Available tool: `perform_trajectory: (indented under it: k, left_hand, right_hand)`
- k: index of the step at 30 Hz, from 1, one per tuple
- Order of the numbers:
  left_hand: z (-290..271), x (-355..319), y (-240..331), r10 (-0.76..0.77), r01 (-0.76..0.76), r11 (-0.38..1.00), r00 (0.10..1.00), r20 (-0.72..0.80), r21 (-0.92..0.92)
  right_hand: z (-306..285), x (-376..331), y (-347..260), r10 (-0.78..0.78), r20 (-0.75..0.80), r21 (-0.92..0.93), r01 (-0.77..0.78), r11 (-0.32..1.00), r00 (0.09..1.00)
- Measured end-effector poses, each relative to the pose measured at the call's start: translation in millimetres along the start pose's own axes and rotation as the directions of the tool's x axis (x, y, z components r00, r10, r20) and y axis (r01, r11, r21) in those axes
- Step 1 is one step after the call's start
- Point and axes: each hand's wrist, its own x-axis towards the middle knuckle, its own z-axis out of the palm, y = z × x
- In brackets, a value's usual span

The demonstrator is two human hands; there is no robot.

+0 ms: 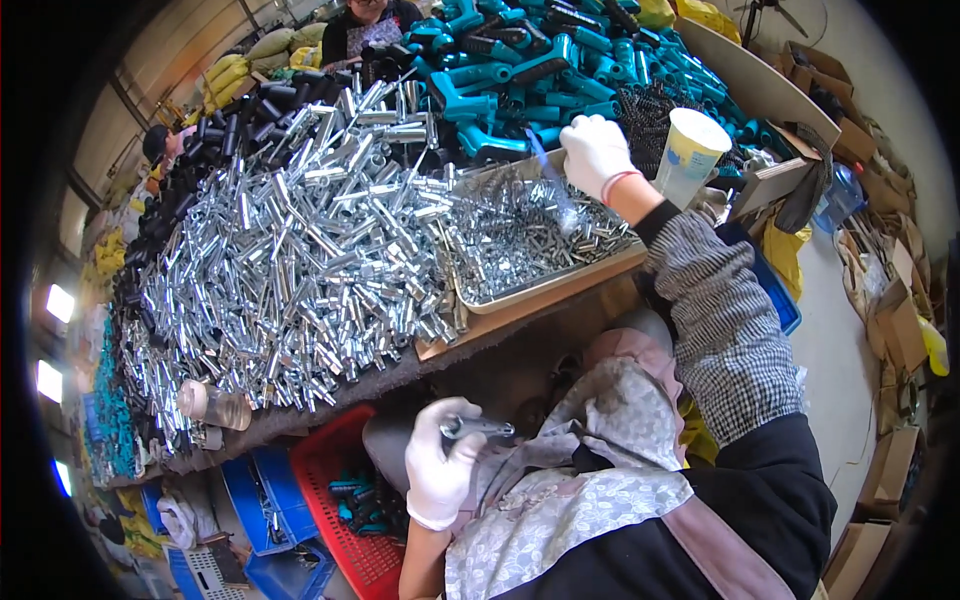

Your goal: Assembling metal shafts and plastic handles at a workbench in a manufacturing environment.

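Note:
My left hand [440,465], in a white glove, is closed in front of my lap. Between its thumb and fingers is a shiny metal ratchet-like piece [478,427] with a round head and a short shank pointing right. My gloved right hand [596,155] is closed above the far edge of a shallow tray [545,290] of small metal parts. Right beside its fingers runs a blurred, bluish-white stick-like thing [552,175], its pale end low over the tray; whether the fingers grip it is unclear. A big heap of chrome metal shafts [300,240] lies left of the tray.
Teal and black plastic handles [540,70] are piled at the back, near dark springs [660,115] and a pale yellow-rimmed cup [690,155]. A clear jar [213,405] lies at the table's front left. Below stand a red basket [335,500] and blue bins [265,500]. Another person [370,25] is across the table.

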Motion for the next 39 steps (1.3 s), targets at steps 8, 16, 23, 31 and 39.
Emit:
perform_trajectory:
  k: [8,16,23,31,39]
  left_hand:
    - [4.2,20.1,5.3,-0.052,0.037,0.988,0.994,-0.100,-0.151]
    - [6.3,13.9,9.5,-0.092,0.065,0.979,0.986,-0.137,-0.192]
    - [3.9,13.6,3.4,-0.095,0.067,0.979,0.986,-0.139,-0.192]
    - [20.5,35.8,3.0,-0.051,0.023,0.965,0.994,-0.099,-0.260]
    - [25.0,64.0,14.2,0.032,-0.092,0.914,0.988,-0.154,-0.396]
  right_hand:
    - [-26.9,-38.9,2.5,0.042,0.133,0.408,-0.093,0.908,0.990]
    - [-21.8,13.3,33.3,0.335,0.166,0.827,-0.316,0.465,0.928]
    - [0.3,31.9,40.9,0.474,0.042,0.831,-0.294,0.473,0.880]
    - [-9.7,35.6,51.8,0.532,-0.033,0.957,-0.128,0.262,0.846]
    - [-25.7,27.6,37.6,0.447,0.060,0.973,-0.153,0.173,0.892]
